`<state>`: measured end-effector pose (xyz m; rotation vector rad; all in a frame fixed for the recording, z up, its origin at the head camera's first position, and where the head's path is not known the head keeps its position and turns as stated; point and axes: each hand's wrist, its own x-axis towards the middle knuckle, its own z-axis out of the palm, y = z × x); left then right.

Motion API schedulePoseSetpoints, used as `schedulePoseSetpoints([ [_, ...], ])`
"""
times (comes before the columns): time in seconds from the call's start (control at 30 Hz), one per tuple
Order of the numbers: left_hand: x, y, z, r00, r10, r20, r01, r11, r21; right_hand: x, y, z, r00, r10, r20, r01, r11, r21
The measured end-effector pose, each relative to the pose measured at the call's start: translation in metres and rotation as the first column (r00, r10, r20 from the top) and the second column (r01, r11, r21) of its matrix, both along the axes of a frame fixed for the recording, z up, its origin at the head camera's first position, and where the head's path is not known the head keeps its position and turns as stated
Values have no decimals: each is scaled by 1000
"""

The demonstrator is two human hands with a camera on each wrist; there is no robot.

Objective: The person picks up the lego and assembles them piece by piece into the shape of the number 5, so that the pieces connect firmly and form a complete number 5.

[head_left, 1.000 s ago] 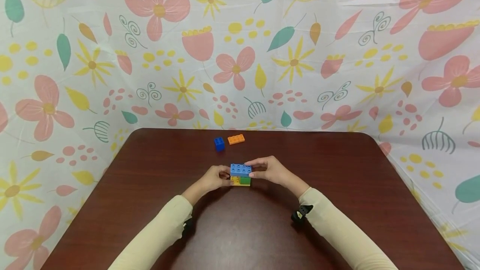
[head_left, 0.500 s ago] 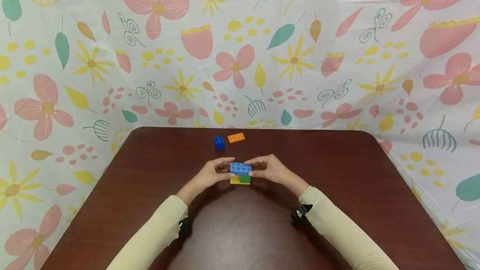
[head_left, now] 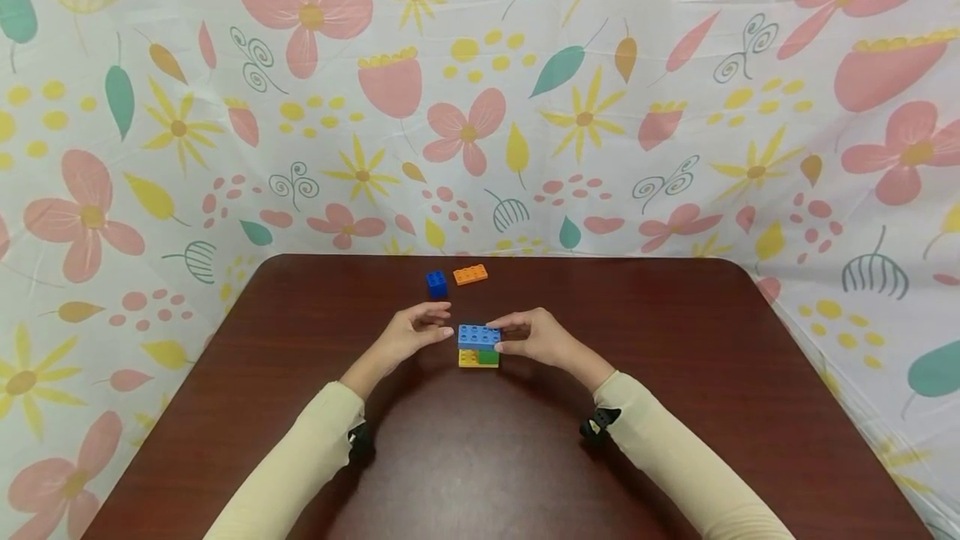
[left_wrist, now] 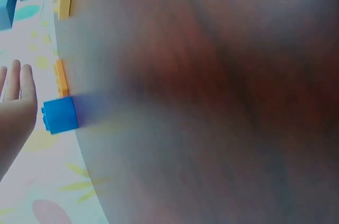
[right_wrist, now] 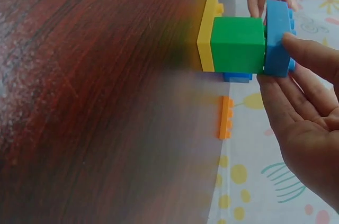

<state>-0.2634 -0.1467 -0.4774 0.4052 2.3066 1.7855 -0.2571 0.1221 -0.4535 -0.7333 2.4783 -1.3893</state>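
- Head view showed the block stack [head_left: 478, 346] standing on the table [head_left: 675, 407], near its middle, between both hands.
- The right hand [head_left: 536, 338] pinched the light-blue top brick [head_left: 479, 335] at its right end, thumb and fingers curled onto it.
- The left hand [head_left: 411, 332] hovered just left of the stack with fingers relaxed, holding nothing.
- The right wrist view showed the green brick [right_wrist: 237, 44] sandwiched between the yellow plate [right_wrist: 207, 33] and that top brick.
- Judged from this, seating the top brick well called for even downward pressure, studs lined up, the free hand steadying the base.
- A dark-blue cube [head_left: 437, 283] and an orange plate [head_left: 470, 275] lay apart, nearer the far edge.
- No brand, label or writing could be read.
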Motion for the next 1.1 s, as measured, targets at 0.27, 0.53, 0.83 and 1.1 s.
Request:
schedulePoseSetpoints([
  [0.27,-15,-8,1,991,125,-42,-124,992,24,-3,3,-6,1000,20,-11,-20,1000,-10],
  [0.53,-25,-11,4,979,202,-35,-201,979,19,0,4,-5,999,-39,-12,40,999,30],
  [0.83,-33,-7,10,976,214,-28,-213,976,35,-1,-2,-8,999,-51,-8,51,999,-12],
  [1.1,-44,-3,10,951,304,-48,-302,952,53,-2,-5,-6,998,-18,-60,18,1000,-3],
])
